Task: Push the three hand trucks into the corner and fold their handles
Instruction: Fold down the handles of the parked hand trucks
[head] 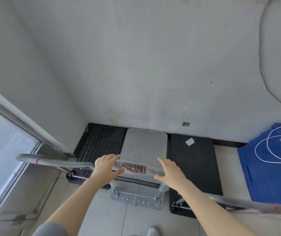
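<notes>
Three hand trucks stand side by side against the far wall. The left one has a black perforated deck (100,143) in the corner, and its grey padded handle (39,160) stands up. The middle one has a silver dotted deck (144,143). Its plastic-wrapped handle with red and black grip (134,167) is upright in front of me. My left hand (107,166) rests on the handle's left end with fingers spread. My right hand (168,171) touches its right end, fingers apart. The right truck has a plain black deck (194,160) and a grey handle (241,201) standing up.
A blue plastic crate (269,164) with a loop of white cord and cardboard sits on the floor at the right. A window with a grey frame (17,126) lines the left wall. Light floor tiles lie below me, and my shoe tip (152,231) shows at the bottom.
</notes>
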Demonstrator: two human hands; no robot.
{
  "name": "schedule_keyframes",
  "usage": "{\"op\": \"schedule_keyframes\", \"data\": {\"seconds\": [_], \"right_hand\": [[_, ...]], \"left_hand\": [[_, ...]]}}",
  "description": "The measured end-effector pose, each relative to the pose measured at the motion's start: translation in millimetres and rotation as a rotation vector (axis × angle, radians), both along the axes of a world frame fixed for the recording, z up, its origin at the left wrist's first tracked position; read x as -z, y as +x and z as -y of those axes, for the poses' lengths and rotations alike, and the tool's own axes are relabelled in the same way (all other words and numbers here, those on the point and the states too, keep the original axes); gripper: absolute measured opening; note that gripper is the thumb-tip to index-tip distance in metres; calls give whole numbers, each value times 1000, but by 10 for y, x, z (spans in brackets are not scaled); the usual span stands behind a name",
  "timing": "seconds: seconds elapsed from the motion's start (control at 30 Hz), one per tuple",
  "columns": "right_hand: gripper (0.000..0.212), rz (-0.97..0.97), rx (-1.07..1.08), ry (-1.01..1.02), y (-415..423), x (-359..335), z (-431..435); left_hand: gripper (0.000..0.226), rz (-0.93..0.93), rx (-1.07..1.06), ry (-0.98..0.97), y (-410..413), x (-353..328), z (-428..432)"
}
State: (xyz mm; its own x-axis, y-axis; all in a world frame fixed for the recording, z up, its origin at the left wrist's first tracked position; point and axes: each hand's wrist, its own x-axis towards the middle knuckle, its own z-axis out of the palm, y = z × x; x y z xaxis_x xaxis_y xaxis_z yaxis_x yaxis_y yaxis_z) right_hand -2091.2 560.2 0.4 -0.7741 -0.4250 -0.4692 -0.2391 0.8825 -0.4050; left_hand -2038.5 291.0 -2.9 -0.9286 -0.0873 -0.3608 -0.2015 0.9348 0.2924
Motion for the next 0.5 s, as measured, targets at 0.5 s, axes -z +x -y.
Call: {"op": "schedule_keyframes", "data": {"seconds": [0.5], "right_hand": [[30,44,-74,192,-232,572,282]], "left_hand": [[55,222,-24,74,-495,595,-245]]}}
